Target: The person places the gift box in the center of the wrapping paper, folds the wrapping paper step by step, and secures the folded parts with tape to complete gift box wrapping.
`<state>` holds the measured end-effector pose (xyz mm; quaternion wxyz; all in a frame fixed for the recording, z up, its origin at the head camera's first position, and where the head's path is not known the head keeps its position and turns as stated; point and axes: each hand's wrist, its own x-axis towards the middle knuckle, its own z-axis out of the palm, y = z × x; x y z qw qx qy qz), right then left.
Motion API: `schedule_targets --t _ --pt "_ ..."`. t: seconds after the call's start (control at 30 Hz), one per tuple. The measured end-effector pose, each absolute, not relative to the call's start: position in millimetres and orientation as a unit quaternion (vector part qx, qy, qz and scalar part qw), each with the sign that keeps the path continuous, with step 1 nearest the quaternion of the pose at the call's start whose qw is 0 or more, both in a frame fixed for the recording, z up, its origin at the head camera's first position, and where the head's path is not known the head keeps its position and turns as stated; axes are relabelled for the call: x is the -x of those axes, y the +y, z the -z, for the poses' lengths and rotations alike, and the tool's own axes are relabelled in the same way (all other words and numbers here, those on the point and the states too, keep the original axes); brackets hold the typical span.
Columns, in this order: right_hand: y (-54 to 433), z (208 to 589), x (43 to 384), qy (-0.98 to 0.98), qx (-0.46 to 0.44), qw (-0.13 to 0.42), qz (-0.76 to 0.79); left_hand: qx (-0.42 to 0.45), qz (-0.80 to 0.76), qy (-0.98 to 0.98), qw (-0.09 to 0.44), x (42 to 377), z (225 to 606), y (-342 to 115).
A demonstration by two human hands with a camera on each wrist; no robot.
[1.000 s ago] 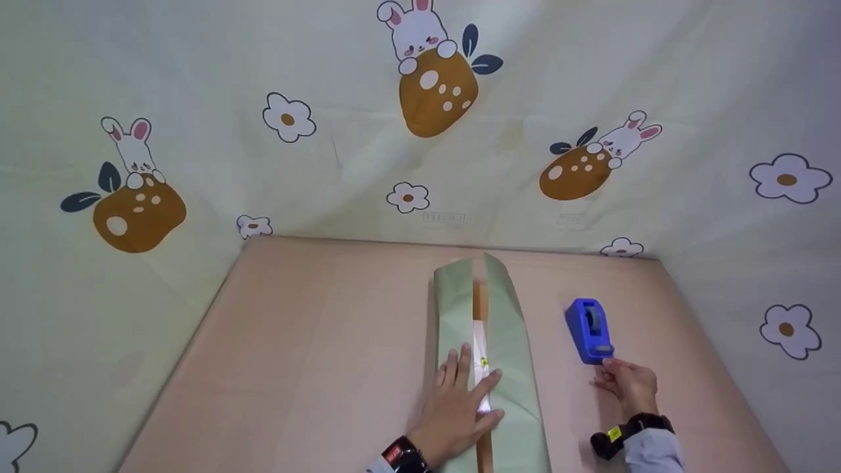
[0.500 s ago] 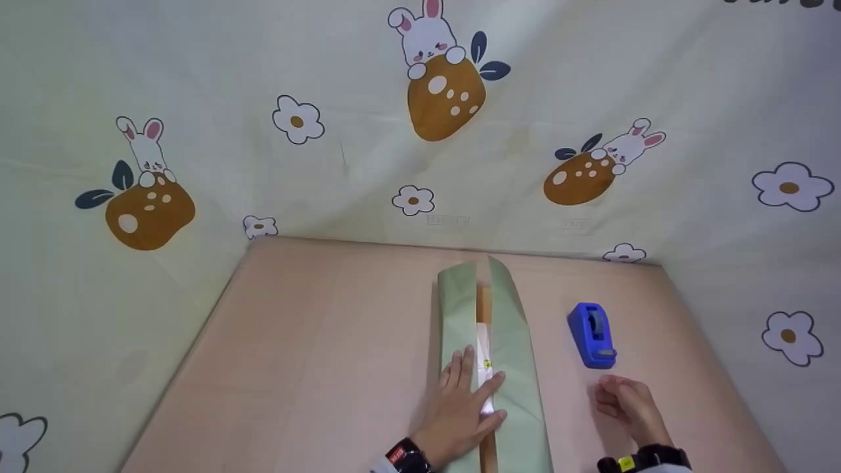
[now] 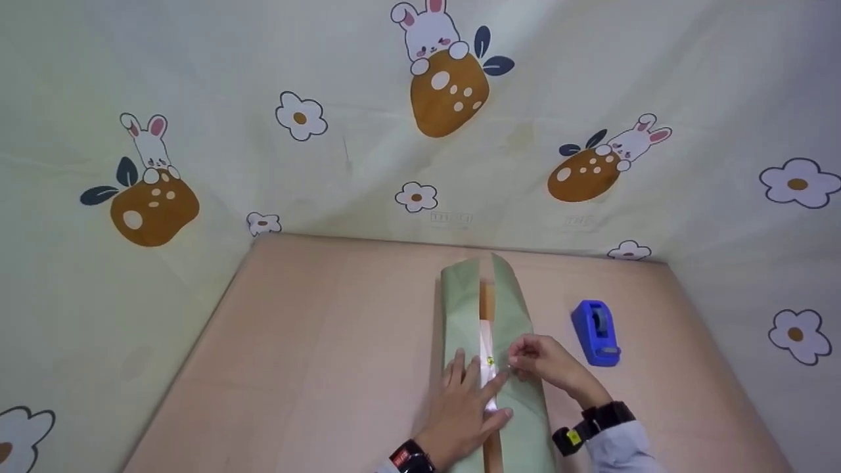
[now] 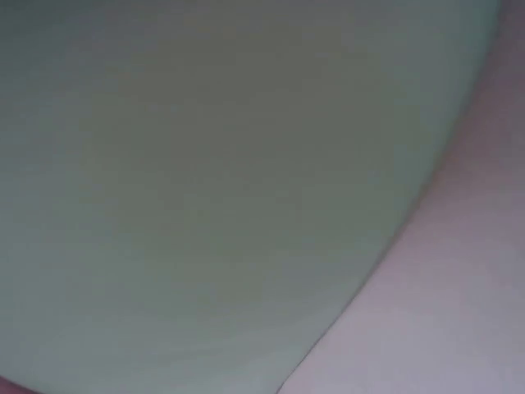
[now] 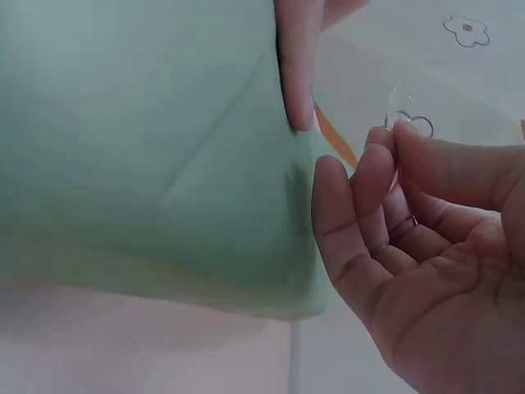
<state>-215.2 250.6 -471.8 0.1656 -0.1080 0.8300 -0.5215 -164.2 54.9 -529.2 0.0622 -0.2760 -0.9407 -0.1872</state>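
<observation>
Beyond the hands hangs a pale cloth (image 3: 355, 164) printed with rabbits and flowers, and beneath them spreads the desk (image 3: 328, 328). Green paper (image 3: 462, 302) lies under the left hand (image 3: 454, 407), its long edges apart over a brown-and-white surface (image 3: 487, 303). That hand rests across the gap with fingers spread. Just beside its fingertips, over the paper, is the right hand (image 3: 548, 362). To the right of both hands sits a blue tape dispenser (image 3: 593, 338). The right thumb and fingertips pinch a clear tape piece (image 5: 395, 100).
</observation>
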Motion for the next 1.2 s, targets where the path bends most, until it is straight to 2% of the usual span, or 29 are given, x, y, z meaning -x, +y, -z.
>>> schedule_targets --t 0.23,0.67,0.87,1.2 --pt "231.3 471.9 229.2 0.847 0.117 0.193 0.481 0.235 0.218 -0.947 0.024 156.0 526.3 61.4" --pt "213.5 469.7 234.5 0.884 0.109 0.160 0.425 0.227 0.247 -0.939 0.078 151.7 525.8 62.3" --pt "211.3 467.1 235.6 0.879 0.081 0.170 0.439 0.231 0.231 -0.941 0.088 152.3 525.7 61.7" --pt "219.7 465.1 246.7 0.806 0.061 0.209 0.550 0.231 0.247 -0.940 0.039 153.4 525.3 61.6"
